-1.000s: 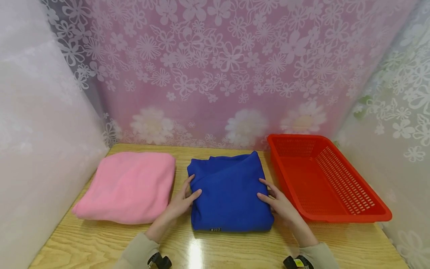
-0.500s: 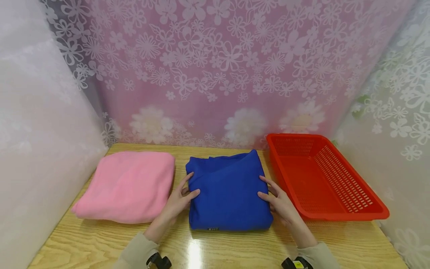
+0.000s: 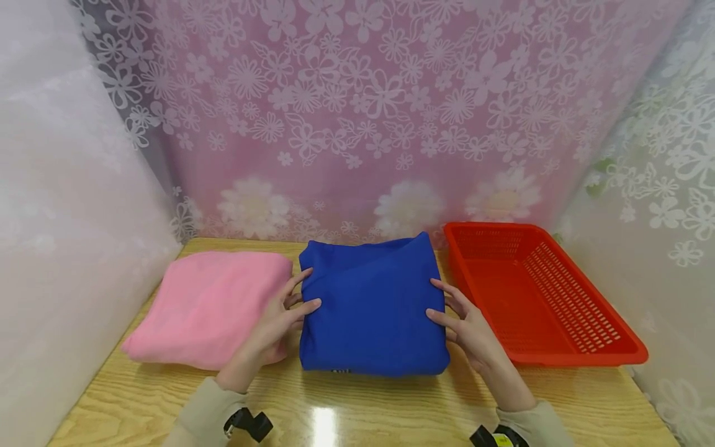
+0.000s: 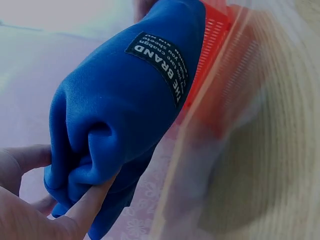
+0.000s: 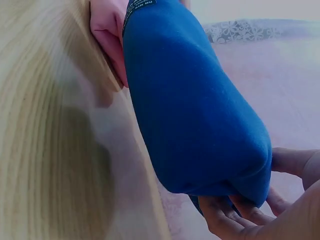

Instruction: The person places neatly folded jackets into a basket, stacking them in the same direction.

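A folded blue garment (image 3: pixel 373 304) is raised off the wooden table, with both hands at its sides. My left hand (image 3: pixel 279 313) grips its left edge, thumb on top and fingers around the side and underneath. On the opposite edge my right hand (image 3: pixel 466 326) holds it the same way; its fingers (image 5: pixel 215 215) reach below the cloth. A black label (image 4: pixel 160 62) with white lettering shows on the garment's near fold in the left wrist view. To the left, a folded pink cloth (image 3: pixel 212 304) lies behind my left hand and forearm.
An empty red plastic basket (image 3: pixel 536 310) with slotted walls stands at the right of the wooden table (image 3: pixel 380 410), close to my right hand. A flowered pink curtain (image 3: pixel 357 124) hangs behind the table, with pale sheets at both sides.
The blue garment has risen off the table and shifted slightly left, carried by both hands. The left hand has moved left, partly over the pink cloth. Basket and pink cloth stay put.
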Demonstrator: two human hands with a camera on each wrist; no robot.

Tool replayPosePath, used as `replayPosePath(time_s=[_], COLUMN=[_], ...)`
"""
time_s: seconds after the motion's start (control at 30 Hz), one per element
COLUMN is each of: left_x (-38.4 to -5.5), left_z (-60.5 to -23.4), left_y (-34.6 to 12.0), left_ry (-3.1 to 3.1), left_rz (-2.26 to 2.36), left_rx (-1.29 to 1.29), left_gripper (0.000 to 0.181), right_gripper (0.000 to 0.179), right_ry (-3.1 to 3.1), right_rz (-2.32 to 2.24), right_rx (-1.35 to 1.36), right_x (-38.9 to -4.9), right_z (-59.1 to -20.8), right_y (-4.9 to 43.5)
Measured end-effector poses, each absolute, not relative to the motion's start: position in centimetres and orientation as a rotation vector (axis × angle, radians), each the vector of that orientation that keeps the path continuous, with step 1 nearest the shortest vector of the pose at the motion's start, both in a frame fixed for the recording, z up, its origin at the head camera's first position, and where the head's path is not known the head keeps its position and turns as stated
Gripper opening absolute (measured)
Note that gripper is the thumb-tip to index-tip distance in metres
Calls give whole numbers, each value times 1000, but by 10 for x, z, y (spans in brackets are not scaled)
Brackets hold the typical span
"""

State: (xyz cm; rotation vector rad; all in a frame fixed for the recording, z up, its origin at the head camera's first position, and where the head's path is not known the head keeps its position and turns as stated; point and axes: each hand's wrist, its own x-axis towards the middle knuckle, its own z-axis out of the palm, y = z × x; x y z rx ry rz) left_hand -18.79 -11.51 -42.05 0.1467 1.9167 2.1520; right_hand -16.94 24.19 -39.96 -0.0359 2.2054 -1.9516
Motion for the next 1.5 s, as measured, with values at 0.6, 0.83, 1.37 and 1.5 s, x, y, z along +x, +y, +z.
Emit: replayPosePath(time_s=[0.6, 0.83, 1.37, 1.5], left_x=[-201, -210, -222, -222], left_z=[-374, -352, -339, -346], left_y=[-73, -29, 104, 133], left_ry=[1958, 1909, 1812, 1892], left_rz=[2120, 2167, 2207, 2165], left_rx=[223, 350, 544, 601], left_gripper=[69, 67, 68, 71], right_gripper=[64, 59, 51, 53], right_ry=[2353, 2328, 2158, 2303], right_rz=[-1911, -2057, -2364, -2232], right_rx=[-84, -69, 29, 138], right_x=[-164, -160, -156, -159], right_z=[-347, -322, -290, -291], right_y=[283, 324, 447, 475])
